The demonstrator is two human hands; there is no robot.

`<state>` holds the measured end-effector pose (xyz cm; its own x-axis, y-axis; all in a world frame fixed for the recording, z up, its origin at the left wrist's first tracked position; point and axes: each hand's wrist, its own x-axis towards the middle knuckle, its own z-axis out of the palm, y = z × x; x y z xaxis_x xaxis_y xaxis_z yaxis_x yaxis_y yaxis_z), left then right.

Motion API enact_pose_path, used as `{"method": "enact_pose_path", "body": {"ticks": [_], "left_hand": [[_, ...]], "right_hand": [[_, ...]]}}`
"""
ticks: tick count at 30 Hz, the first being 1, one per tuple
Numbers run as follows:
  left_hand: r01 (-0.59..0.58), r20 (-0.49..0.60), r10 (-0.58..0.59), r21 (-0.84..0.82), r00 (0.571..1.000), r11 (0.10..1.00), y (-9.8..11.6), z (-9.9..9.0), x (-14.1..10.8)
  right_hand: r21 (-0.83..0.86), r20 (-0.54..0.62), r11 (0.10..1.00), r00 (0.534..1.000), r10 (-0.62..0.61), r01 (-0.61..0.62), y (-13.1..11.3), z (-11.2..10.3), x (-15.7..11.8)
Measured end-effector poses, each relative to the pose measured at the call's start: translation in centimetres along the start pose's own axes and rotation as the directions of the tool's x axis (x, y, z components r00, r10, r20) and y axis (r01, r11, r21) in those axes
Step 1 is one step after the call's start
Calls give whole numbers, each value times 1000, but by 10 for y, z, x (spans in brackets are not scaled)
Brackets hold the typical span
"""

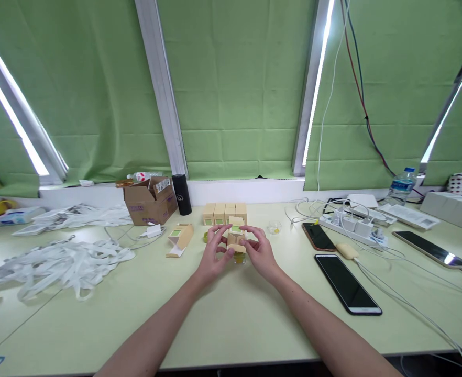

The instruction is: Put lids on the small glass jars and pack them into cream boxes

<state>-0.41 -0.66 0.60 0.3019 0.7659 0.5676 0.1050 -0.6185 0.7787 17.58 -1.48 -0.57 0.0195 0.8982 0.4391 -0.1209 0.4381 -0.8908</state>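
Between my two hands is a small kraft cardboard box (237, 236) with a green label, its flaps standing open at top and bottom. My left hand (214, 252) has its fingers on the box's left side, and my right hand (261, 252) grips the right side. Just below the box's near flap shows a small clear jar (239, 258) with something yellowish in it, partly covered by the flap. Behind my hands several closed kraft boxes (219, 213) stand in a row. An unfolded kraft box (180, 238) lies to the left, and a small clear container (274, 228) sits to the right.
White straps (77, 259) lie heaped at the left. An open brown carton (149, 204) and a black cylinder (181, 195) stand at the back. To the right are a large phone (348, 284), a smaller phone (318, 236), a power strip (352, 230) and tangled cables.
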Motion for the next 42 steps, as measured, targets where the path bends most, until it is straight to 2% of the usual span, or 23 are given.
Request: {"method": "enact_pose_path", "body": {"ticks": [9, 17, 34, 42], "left_hand": [[32, -49, -36, -87, 998, 996, -7, 1, 2], [44, -86, -54, -110, 995, 993, -3, 2, 4], [30, -142, -41, -75, 989, 997, -2, 3, 5], [-15, -119, 10, -42, 993, 999, -5, 2, 2]], "right_hand": [[92, 88, 995, 995, -37, 29, -8, 2, -5], [107, 124, 993, 990, -64, 50, -7, 1, -7], [103, 131, 992, 988, -83, 70, -6, 5, -7], [102, 106, 992, 991, -86, 76, 2, 3, -5]]}}
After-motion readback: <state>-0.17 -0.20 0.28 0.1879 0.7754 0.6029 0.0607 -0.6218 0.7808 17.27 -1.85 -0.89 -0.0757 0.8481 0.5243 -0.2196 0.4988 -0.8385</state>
